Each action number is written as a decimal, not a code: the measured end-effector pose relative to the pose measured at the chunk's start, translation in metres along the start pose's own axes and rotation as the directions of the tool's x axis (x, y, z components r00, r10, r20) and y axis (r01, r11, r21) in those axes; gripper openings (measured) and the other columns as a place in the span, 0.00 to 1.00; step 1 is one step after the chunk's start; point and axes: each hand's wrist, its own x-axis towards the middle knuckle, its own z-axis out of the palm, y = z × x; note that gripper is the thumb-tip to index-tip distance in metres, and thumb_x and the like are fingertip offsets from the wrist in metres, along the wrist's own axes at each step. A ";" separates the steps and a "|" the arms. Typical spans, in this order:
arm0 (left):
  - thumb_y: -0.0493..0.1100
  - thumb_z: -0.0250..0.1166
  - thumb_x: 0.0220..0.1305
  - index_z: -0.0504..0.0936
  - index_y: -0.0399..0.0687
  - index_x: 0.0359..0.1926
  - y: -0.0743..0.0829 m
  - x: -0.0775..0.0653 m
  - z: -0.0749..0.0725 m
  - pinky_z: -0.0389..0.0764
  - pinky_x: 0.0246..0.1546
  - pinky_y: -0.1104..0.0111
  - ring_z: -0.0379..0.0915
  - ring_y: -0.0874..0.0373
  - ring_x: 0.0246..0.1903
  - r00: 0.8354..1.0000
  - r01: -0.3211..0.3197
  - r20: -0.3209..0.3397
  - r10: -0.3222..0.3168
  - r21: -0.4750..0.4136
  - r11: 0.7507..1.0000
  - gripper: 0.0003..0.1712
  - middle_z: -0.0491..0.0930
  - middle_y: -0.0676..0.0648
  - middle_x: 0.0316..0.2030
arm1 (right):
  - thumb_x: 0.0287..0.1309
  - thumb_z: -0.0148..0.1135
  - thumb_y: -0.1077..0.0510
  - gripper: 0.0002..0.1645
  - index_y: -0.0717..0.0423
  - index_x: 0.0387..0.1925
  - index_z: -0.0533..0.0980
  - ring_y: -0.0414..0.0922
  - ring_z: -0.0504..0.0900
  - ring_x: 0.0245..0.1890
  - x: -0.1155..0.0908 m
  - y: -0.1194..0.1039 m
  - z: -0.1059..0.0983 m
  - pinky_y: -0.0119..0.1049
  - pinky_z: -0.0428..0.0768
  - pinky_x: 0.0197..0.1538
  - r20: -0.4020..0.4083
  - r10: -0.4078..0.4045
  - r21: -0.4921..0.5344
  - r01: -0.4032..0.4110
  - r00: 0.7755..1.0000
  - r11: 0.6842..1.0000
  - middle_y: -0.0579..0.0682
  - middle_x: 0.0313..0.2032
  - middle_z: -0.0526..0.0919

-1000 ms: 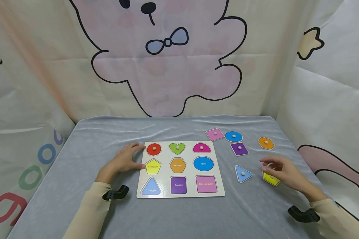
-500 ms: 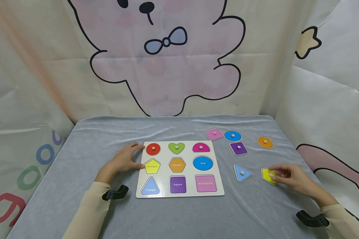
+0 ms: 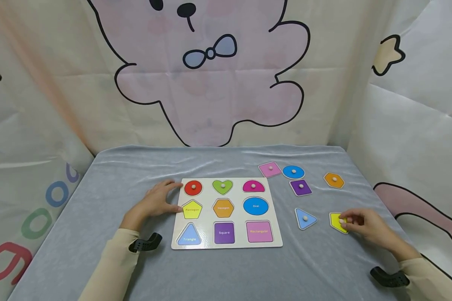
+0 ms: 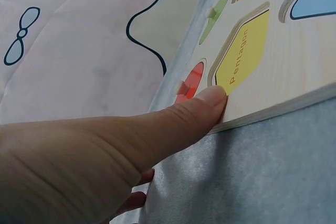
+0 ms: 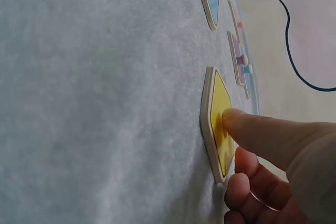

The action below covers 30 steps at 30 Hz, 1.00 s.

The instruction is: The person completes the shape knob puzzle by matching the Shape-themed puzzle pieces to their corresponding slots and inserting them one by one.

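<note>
Right hand [image 3: 369, 228]: knob [image 3: 341, 220] of the yellow pentagon [image 3: 335, 223] was pinched, fingers curled; the piece was seen on the cloth [image 3: 305, 267], well right of the board [image 3: 240, 233]. Left hand [image 3: 154, 201]: fingers were loosely extended, the board's left edge touched by thumb [image 4: 197, 111] and fingertip [image 3: 178, 184]. Pick-up was judged in hand; a lift by the knob, then a carry left to the pentagon recess [image 3: 192, 210], seemed required. The likely path was crossed by the triangle [image 3: 301, 223]; the recess was crowded by that thumb. Square [image 3: 299, 189], oval [image 3: 291, 173], rectangle [image 3: 267, 170] and hexagon [image 3: 332, 182] were scattered behind.
</note>
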 end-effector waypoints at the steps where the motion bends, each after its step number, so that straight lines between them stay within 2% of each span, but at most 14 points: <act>1: 0.57 0.78 0.52 0.69 0.54 0.73 0.000 0.000 -0.001 0.56 0.68 0.30 0.54 0.33 0.73 1.000 0.000 0.001 0.000 0.001 1.000 0.48 0.62 0.34 0.73 | 0.54 0.72 0.68 0.07 0.65 0.37 0.83 0.29 0.68 0.23 0.000 -0.001 0.000 0.27 0.69 0.23 0.000 0.015 -0.011 -0.015 1.000 1.000 0.38 0.25 0.74; 9: 0.57 0.78 0.52 0.69 0.53 0.72 0.001 -0.001 -0.002 0.57 0.67 0.31 0.56 0.34 0.72 1.000 -0.015 -0.001 0.015 0.000 1.000 0.48 0.62 0.35 0.72 | 0.56 0.71 0.67 0.04 0.64 0.34 0.82 0.28 0.68 0.23 0.000 -0.006 0.003 0.27 0.70 0.24 0.000 0.057 -0.044 -0.057 0.998 0.997 0.39 0.24 0.75; 13: 0.57 0.78 0.52 0.69 0.52 0.72 0.002 -0.002 -0.002 0.57 0.67 0.31 0.56 0.34 0.72 1.000 -0.018 0.001 0.018 -0.007 1.000 0.48 0.62 0.34 0.73 | 0.57 0.72 0.65 0.06 0.64 0.36 0.83 0.28 0.69 0.25 0.005 -0.013 0.000 0.26 0.70 0.26 0.007 0.071 -0.071 -0.070 0.997 0.995 0.40 0.25 0.76; 20: 0.57 0.78 0.52 0.69 0.52 0.73 0.002 -0.001 -0.001 0.58 0.66 0.30 0.56 0.34 0.72 1.000 -0.023 -0.009 0.023 -0.003 1.000 0.49 0.63 0.34 0.72 | 0.60 0.71 0.59 0.09 0.62 0.39 0.84 0.30 0.71 0.27 0.027 -0.042 -0.004 0.25 0.73 0.30 0.044 0.066 -0.070 -0.062 0.997 0.996 0.43 0.28 0.78; 26: 0.57 0.78 0.52 0.69 0.52 0.72 0.000 -0.002 -0.001 0.59 0.65 0.30 0.57 0.33 0.71 0.999 -0.030 -0.014 0.030 0.007 1.000 0.49 0.63 0.34 0.72 | 0.61 0.70 0.59 0.06 0.58 0.36 0.84 0.32 0.72 0.28 0.050 -0.069 0.003 0.26 0.73 0.31 0.067 -0.012 -0.045 0.015 0.998 0.999 0.42 0.26 0.77; 30: 0.57 0.78 0.52 0.69 0.50 0.72 0.000 -0.001 -0.002 0.60 0.64 0.30 0.58 0.33 0.70 0.998 -0.053 -0.020 0.054 0.011 0.999 0.49 0.64 0.34 0.71 | 0.61 0.70 0.57 0.06 0.56 0.37 0.84 0.34 0.73 0.29 0.066 -0.086 0.008 0.27 0.74 0.33 0.090 -0.031 -0.052 0.036 0.995 0.998 0.42 0.26 0.77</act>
